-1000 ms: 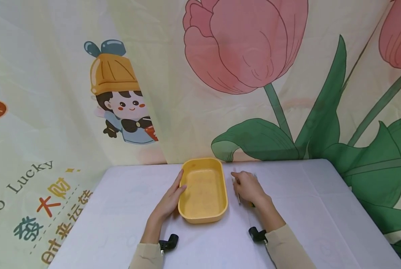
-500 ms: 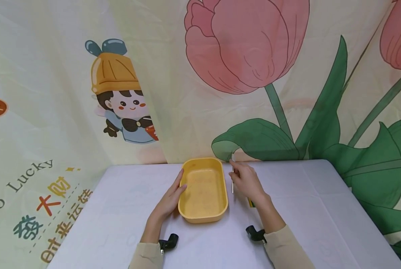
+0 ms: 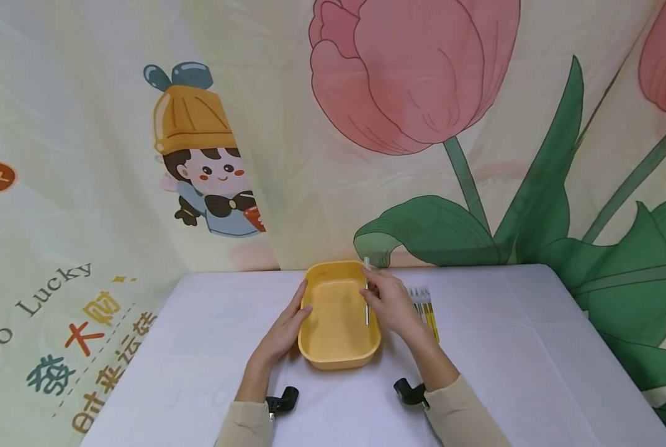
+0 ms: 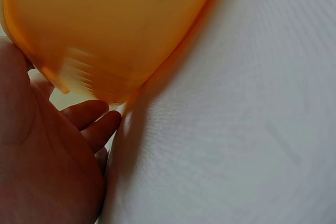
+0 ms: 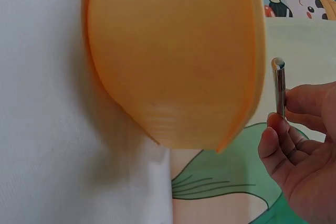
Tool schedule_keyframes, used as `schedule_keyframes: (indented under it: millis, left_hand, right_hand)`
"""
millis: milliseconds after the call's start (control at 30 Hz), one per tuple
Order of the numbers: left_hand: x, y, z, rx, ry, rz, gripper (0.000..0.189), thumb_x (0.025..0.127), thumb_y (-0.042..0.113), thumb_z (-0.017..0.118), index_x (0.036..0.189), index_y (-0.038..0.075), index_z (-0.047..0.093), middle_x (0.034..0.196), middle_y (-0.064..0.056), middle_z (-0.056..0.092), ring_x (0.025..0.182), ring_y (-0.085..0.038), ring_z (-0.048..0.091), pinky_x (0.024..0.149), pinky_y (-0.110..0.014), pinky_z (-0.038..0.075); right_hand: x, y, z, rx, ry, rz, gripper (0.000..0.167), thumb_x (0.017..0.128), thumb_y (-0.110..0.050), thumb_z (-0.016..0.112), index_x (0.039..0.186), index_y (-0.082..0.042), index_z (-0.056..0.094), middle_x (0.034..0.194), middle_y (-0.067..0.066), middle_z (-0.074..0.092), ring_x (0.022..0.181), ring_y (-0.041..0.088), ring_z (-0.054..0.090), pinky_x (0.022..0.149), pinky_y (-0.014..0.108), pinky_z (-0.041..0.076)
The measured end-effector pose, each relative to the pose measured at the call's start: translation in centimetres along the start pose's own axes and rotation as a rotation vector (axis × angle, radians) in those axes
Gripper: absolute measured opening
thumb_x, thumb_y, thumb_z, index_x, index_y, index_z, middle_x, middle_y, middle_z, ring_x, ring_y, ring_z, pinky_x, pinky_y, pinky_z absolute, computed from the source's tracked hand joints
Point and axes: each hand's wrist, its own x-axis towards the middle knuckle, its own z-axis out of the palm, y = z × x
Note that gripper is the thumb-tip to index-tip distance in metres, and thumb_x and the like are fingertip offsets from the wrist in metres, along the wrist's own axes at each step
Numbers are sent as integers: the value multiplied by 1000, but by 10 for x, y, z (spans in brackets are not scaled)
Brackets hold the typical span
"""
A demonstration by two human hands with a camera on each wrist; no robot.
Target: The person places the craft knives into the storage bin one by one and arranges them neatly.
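Observation:
A shallow yellow plastic tray (image 3: 333, 323) with rounded corners sits on the white-covered table. At its left side my left hand (image 3: 279, 329) grips the wall, thumb over the rim and the other fingers along the outside. In the left wrist view, those fingers (image 4: 97, 124) lie against the tray's outer wall. My right hand (image 3: 393, 304) pinches a slim silver pen (image 3: 367, 313) with a clear cap end, held upright over the tray's right rim. The right wrist view shows the shiny metallic end of the pen (image 5: 280, 90) between thumb and fingers.
Several similar pens (image 3: 429, 313), silver and yellow with clear caps, lie side by side just right of my right hand, partly hidden by it. Behind the table's back edge hangs a printed cloth (image 3: 310, 205) with tulips and a cartoon figure.
My right hand has lifted the pen from the table right of the tray and carried it left to the tray's rim. The other pens have come into view. My left hand stays put.

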Motion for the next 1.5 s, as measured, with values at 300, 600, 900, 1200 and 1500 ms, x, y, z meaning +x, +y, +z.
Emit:
schedule_keyframes:
  millis: [300, 600, 900, 1200, 1500]
  left_hand:
    - [1, 0, 0, -15, -11, 20, 62, 112, 34, 42, 167, 42, 12, 174, 15, 10, 163, -17, 5, 132, -52, 5]
    - [-1, 1, -1, -8, -16, 6, 62, 111, 41, 42, 166, 43, 13, 174, 15, 10, 163, -17, 5, 132, -52, 4]
    - [0, 1, 0, -12, -10, -8, 62, 112, 39, 42, 166, 45, 12, 175, 15, 10, 164, -20, 4, 131, -54, 4]
    - [-1, 1, 0, -13, -11, 10, 62, 111, 40, 43, 166, 42, 13, 175, 14, 10, 163, -20, 5, 131, -53, 5]
    - [-2, 3, 0, -12, -7, -12, 62, 110, 47, 43, 165, 47, 14, 174, 17, 11, 163, -18, 5, 131, -54, 5]
  right_hand:
    - [0, -7, 9, 16, -45, 4, 48, 98, -11, 72, 144, -3, 61, 88, 0, 58, 77, 13, 52, 63, 21, 47]
    - [3, -10, 22, 24, -73, -2, 49, 98, -12, 72, 145, -4, 61, 87, -1, 58, 77, 13, 52, 63, 21, 46]
    - [3, -13, 30, 26, -99, -18, 49, 99, -14, 71, 146, -5, 60, 87, -1, 58, 78, 13, 51, 64, 22, 45]
    - [2, -15, 38, 27, -124, -28, 49, 99, -14, 71, 146, -4, 60, 88, -1, 58, 78, 12, 51, 63, 20, 46]
    - [3, -17, 45, 14, -144, -9, 50, 100, -15, 71, 147, -5, 59, 89, -2, 58, 80, 13, 52, 63, 21, 46]
